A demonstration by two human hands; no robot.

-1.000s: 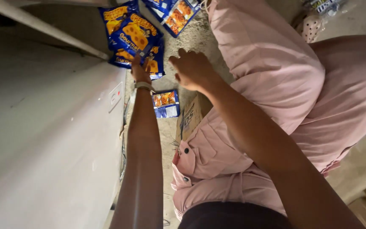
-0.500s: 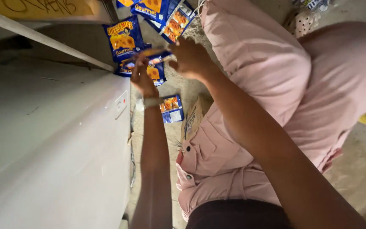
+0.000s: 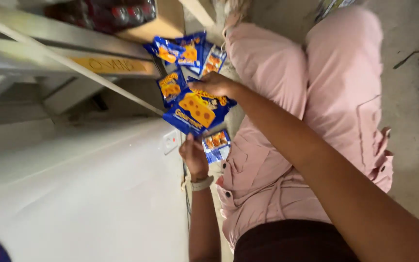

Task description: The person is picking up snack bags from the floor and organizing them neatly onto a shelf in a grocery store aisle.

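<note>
Person's crouched in pink trousers [image 3: 345, 97] on the concrete floor [image 3: 413, 145], sorting blue snack packets w/ orange-yellow cheese pictures. Step in hand, as I read it: gathering or fanning the packets by the grey shelf unit [image 3: 73, 184] at left. Right hand [image 3: 214, 85] is clamped on the top edge of the big blue packet [image 3: 195, 114], fingers curled over it, packet hanging below the hand and tilted. Left hand [image 3: 193, 155] sits lower, nearer, just under that packet's bottom corner; fingers loosely together, holding nothing I can make out, poss. just touching the shelf edge, can't tell. A smaller packet [image 3: 217, 145] lies on the floor just right of the left hand, and more packets [image 3: 185, 51] are bunched farther off, beyond the right hand. Next move prob. needs the left hand to steady the big packet's lower end, or pick up the floor one.
</note>
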